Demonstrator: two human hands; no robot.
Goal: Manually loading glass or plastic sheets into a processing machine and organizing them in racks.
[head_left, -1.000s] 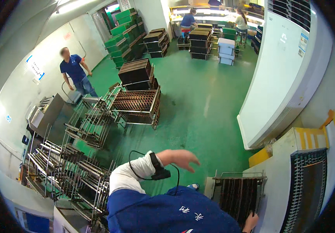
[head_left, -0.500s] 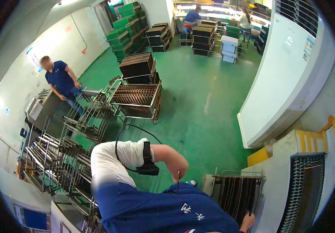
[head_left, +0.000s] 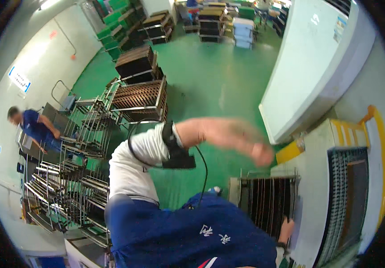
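Left hand (head_left: pixel 248 139) blurred, closure unclear — right hand (head_left: pixel 286 230) at thin, dark, parallel panels (head_left: pixel 264 203) in metal rack (head_left: pixel 270 177); grip indiscernible.

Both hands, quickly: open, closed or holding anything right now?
Left hand: blurred, no object visible; open or closed unclear.
Right hand: at the dark panels; whether it grips one cannot be told.

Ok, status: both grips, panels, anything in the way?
Left grip mid-air, blurred. Right grip at racked dark panels, hold unclear. White machine close on the panels' right, may be tight there.
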